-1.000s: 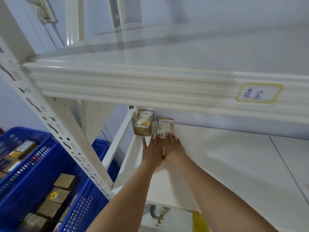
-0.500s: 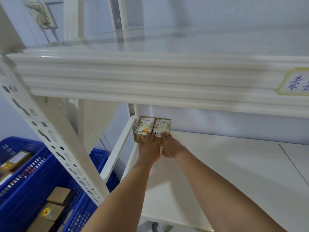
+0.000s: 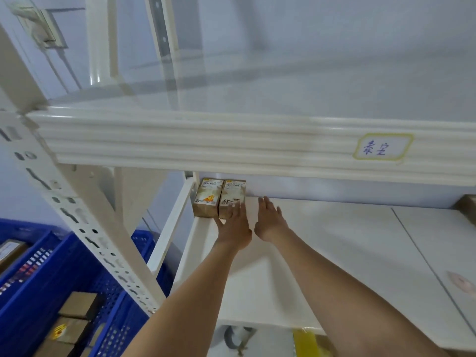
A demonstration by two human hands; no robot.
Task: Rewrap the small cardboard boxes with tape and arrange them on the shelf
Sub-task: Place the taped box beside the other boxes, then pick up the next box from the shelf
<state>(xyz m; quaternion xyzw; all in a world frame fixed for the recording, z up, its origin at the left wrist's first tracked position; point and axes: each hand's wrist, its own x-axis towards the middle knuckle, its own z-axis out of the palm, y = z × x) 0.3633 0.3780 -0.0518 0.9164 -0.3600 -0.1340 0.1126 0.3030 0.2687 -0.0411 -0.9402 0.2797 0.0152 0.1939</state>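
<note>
Two small cardboard boxes stand side by side at the back left corner of the white shelf (image 3: 334, 253). The left box (image 3: 207, 197) carries a yellow printed label; the right box (image 3: 231, 195) has black handwriting on its front. My left hand (image 3: 233, 225) reaches in with straight fingers, and its fingertips touch the front of the right box. My right hand (image 3: 269, 219) lies flat and spread on the shelf just right of that box, touching neither box.
An upper shelf beam (image 3: 231, 143) with a handwritten label (image 3: 382, 146) hangs low over the boxes. A slotted upright post (image 3: 85, 228) stands at left. Blue crates (image 3: 64, 292) below left hold several more cardboard boxes. A brown box edge (image 3: 467, 206) shows at far right.
The right box has been pushed back and left until it sits flush against the left box. My right hand has come off it and now lies open on the shelf.
</note>
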